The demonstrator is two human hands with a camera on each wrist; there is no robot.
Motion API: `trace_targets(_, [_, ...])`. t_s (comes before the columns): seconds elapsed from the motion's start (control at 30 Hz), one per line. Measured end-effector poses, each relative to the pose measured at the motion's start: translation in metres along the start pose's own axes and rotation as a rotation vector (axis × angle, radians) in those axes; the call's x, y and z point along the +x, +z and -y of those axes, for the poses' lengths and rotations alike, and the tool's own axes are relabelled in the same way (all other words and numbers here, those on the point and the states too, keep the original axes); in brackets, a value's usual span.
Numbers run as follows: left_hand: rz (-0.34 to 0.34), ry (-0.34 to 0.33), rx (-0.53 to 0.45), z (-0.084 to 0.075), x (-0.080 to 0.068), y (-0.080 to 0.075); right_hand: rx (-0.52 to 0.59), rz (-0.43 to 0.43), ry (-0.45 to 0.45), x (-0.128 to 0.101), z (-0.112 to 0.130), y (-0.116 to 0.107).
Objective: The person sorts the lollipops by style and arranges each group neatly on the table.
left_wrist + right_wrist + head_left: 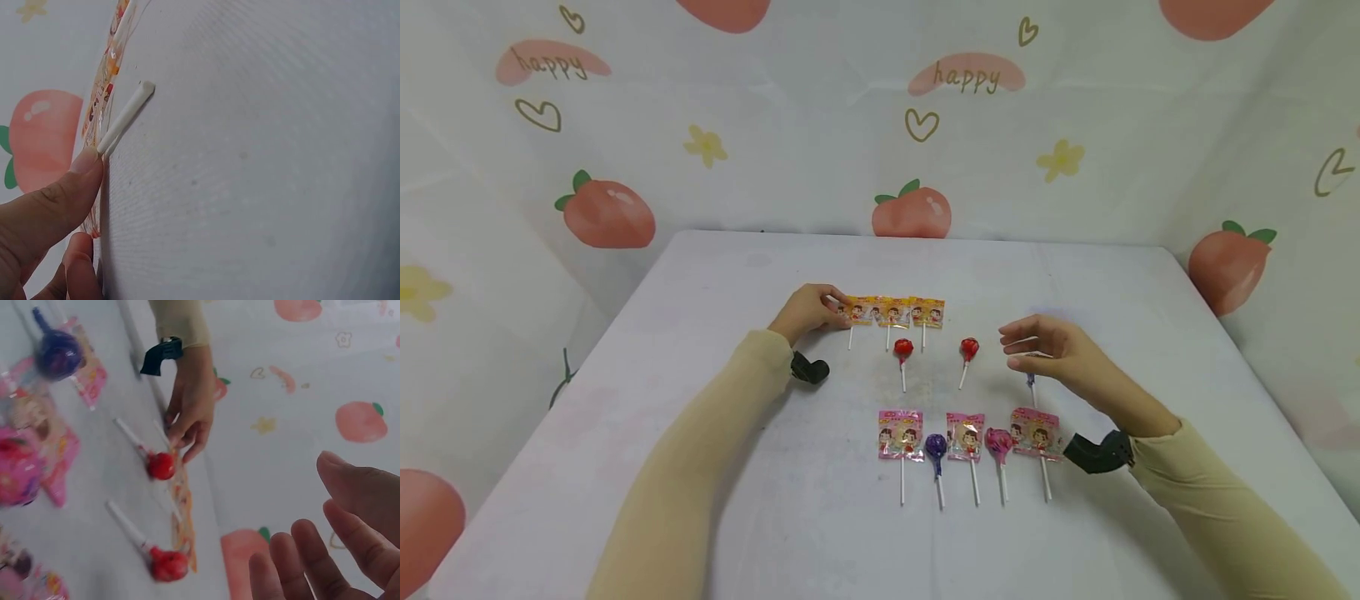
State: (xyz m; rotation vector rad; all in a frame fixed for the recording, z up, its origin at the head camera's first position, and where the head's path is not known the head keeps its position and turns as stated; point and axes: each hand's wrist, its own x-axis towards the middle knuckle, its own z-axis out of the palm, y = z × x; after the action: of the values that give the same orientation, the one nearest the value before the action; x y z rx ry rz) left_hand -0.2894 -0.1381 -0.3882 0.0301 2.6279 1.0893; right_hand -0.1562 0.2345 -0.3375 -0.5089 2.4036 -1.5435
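Pinching with thumb and fingertips, the left hand [808, 312] is keeping its grip on the left end of a row of three yellow-wrapped lollipops [895, 312] lying flat on the pale surface [715, 283]; the left wrist view is showing the thumb [59, 200] pressing the wrapper edge beside a white stick [127, 117]. Hovering above the surface, the right hand [1060, 354] is holding nothing, its fingers [294, 562] relaxed and spread, its grip loose and wide. Just beneath that hand a purple lollipop [1031, 382] is lying partly hidden. Between the two hands, two red lollipops [903, 350] are lying below the yellow row with their sticks pointing toward the person. Nearer the person, three pink-wrapped lollipops [901, 435] are lying in a row, with a dark purple lollipop [936, 447] and a magenta lollipop [997, 442] lying in the gaps between them. Both arms are wearing beige sleeves [700, 467] and a black wrist mount [808, 367]. Behind the surface, a white backdrop printed with peaches [912, 210], hearts and flowers is hanging.
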Motion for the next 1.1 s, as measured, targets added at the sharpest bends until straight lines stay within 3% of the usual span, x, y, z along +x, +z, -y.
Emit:
trace_targets(0.4, [0.004, -0.008, -0.009, -0.003, 0.002, 0.000, -0.090, 0.010, 0.032, -0.043, -0.036, -0.002])
trace_targets(0.63, [-0.004, 0.000, 0.003, 0.002, 0.001, 0.000, -0.182, -0.026, 0.054, -0.059, -0.054, -0.001])
trace_targets(1.1, [-0.002, -0.002, 0.000, -0.003, -0.004, -0.001, -0.309, -0.030, 0.107, -0.061, -0.060, 0.009])
